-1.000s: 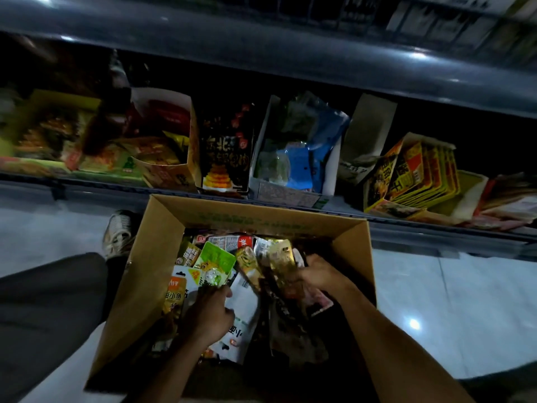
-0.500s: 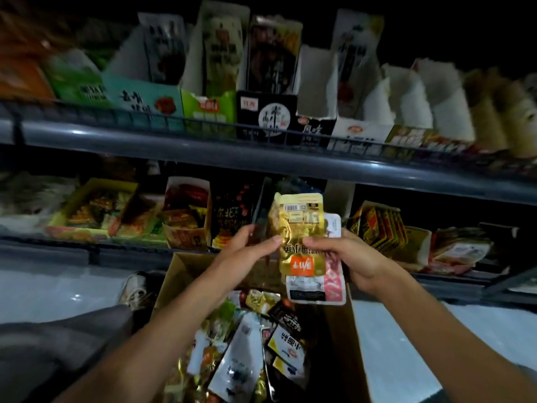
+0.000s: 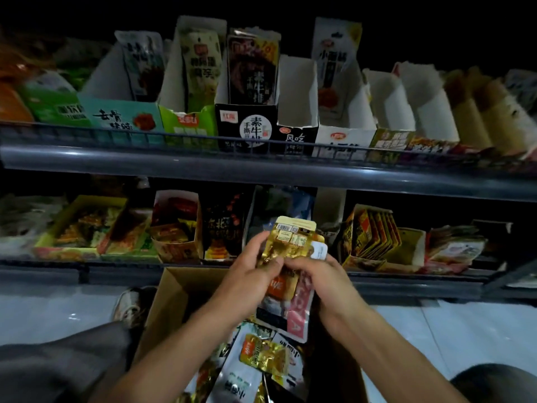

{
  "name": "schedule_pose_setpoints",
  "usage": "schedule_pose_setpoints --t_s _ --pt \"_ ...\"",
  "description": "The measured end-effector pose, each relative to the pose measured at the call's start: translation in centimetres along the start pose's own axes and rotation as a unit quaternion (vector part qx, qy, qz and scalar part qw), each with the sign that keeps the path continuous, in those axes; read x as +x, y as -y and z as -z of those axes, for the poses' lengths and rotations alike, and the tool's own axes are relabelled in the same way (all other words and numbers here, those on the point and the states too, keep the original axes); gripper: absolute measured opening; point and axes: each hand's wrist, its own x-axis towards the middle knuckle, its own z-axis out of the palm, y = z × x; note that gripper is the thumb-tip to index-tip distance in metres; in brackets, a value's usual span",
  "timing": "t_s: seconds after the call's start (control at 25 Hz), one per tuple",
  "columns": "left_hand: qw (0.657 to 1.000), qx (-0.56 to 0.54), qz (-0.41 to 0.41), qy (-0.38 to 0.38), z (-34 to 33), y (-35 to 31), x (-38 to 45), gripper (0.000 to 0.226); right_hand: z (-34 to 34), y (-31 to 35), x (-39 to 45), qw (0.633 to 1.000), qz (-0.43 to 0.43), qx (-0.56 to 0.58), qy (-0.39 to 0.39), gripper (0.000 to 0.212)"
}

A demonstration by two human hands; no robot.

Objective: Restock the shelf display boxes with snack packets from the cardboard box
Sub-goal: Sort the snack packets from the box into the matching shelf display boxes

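Gold packet [image 3: 292,241] is held upright, above the open cardboard box [image 3: 165,303] and in front of the lower shelf [image 3: 261,269]. Behind it sit a white packet [image 3: 319,251] and a pink-and-white packet [image 3: 300,312], fanned in the same bundle.

Left hand [image 3: 250,282]: grip closed on the gold packet, thumb across its face, fingers along its left edge. Right hand [image 3: 325,282]: grip closed on the bundle from the right, fingers curled over the lower front; how many packets it holds alone, cannot tell.

Step in hand, as judged: sorting the bundle, separating the gold packet from the others before shelving.

To do it well: slide the gold packet free sideways rather than pull, since foil is slippery and the ones behind may drop back into the box. Keep the label side readable to match a display box. The empty white display box [image 3: 296,94] on the upper shelf [image 3: 261,167] looks like a candidate, but its front print is too small to match with certainty.

Pose: both forearms reach forward from below, wrists nearly touching, hands meeting at mid-frame. Loose packets [image 3: 261,356] lie in the box below.
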Motion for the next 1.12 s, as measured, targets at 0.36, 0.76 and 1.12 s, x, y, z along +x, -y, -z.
schedule_pose_setpoints --t_s 0.36,0.76,1.12 --pt "0.970 -0.201 0.122 0.066 0.0 -2.0 2.2 0.037 0.4 0.8 -0.6 0.987 0.038 -0.121 0.094 0.036" --pt "0.968 -0.243 0.067 0.001 0.1 -3.5 1.9 0.044 1.7 3.0 0.9 0.995 0.095 -0.010 0.027 0.023" --pt "0.965 -0.250 0.065 -0.037 0.3 -4.1 1.7 0.064 1.8 3.2 1.0 0.997 0.062 -0.029 0.032 0.043"
